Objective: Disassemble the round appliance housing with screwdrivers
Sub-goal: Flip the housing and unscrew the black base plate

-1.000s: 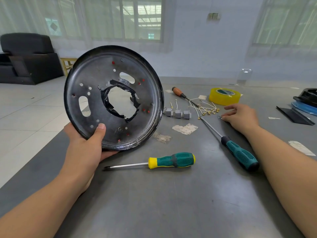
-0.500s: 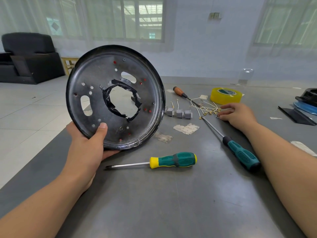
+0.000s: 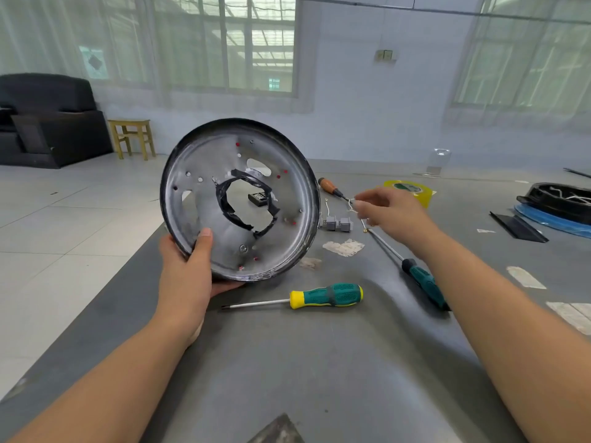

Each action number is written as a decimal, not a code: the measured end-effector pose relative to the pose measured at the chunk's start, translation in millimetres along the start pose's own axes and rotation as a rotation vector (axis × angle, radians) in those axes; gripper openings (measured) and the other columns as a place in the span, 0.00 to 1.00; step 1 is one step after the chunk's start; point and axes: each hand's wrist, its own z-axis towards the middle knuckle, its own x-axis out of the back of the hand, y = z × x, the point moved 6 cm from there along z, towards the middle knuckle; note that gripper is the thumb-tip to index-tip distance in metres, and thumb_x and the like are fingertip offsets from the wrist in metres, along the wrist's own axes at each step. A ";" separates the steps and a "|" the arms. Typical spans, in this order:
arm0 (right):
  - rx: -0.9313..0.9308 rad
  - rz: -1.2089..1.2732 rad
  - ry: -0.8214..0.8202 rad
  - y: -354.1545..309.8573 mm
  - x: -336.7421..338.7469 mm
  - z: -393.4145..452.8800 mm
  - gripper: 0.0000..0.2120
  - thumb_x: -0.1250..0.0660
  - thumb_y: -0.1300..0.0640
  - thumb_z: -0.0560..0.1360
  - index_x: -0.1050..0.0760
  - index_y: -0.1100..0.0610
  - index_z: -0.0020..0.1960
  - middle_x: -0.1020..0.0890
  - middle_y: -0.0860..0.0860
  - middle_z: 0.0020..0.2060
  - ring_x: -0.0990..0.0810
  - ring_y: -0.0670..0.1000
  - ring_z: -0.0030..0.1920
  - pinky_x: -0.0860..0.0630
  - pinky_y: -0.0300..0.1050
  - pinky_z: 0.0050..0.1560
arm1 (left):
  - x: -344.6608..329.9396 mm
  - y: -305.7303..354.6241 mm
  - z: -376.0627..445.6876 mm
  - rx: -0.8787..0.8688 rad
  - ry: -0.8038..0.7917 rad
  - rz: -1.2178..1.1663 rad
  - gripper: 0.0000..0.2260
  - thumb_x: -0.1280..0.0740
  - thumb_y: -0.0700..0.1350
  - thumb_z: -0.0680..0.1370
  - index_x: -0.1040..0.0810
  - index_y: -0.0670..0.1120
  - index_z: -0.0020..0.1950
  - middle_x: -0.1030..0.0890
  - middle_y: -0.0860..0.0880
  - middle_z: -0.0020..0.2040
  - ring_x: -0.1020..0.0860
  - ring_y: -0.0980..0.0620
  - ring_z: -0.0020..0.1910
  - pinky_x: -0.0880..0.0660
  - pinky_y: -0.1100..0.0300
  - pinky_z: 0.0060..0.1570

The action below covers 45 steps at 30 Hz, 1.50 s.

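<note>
Head view: left hand (image 3: 188,270) grips the round housing (image 3: 240,199) upright by its near rim. Right hand (image 3: 390,212) hovers above the wires (image 3: 351,203), fingers loosely apart, past two screwdrivers (image 3: 326,295).

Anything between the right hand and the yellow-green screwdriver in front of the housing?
Nothing visible. The right hand is lifted over the wires; the yellow-green screwdriver lies alone on bare table, nearer the camera. The left hand grips the housing.
</note>
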 end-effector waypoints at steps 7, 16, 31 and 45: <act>-0.148 0.225 -0.195 -30.2 -63.3 -35.7 0.19 0.34 0.37 0.76 0.19 0.52 0.54 0.14 0.51 0.43 0.15 0.53 0.40 0.19 0.52 0.41 | -5.4 9.8 -12.7 0.115 -0.042 -0.037 0.23 0.36 0.72 0.78 0.19 0.57 0.62 0.12 0.51 0.56 0.12 0.47 0.48 0.19 0.54 0.29; -0.397 0.627 -0.008 -36.0 -85.0 -54.2 0.09 0.37 0.55 0.84 0.24 0.59 0.59 0.14 0.56 0.46 0.16 0.55 0.44 0.16 0.54 0.52 | -8.9 14.0 -16.5 0.127 -0.165 -0.139 0.41 0.34 0.73 0.70 0.28 0.46 0.73 0.18 0.40 0.64 0.19 0.49 0.31 0.25 0.59 0.24; -0.353 0.832 -0.147 -78.5 -163.7 -87.3 0.14 0.33 0.66 0.80 0.25 0.60 0.65 0.14 0.57 0.54 0.15 0.48 0.42 0.17 0.41 0.42 | -12.0 6.5 -15.9 0.281 -0.197 -0.233 0.24 0.28 0.43 0.82 0.30 0.42 0.76 0.14 0.38 0.60 0.12 0.40 0.48 0.16 0.55 0.39; 0.373 -0.687 -0.331 -40.5 -68.1 -119.7 0.24 0.45 0.38 0.78 0.23 0.45 0.68 0.19 0.42 0.60 0.24 0.43 0.61 0.26 0.47 0.65 | -2.5 -2.4 -5.7 0.358 -0.140 -0.282 0.19 0.33 0.34 0.83 0.29 0.42 0.74 0.15 0.39 0.62 0.13 0.40 0.53 0.14 0.45 0.41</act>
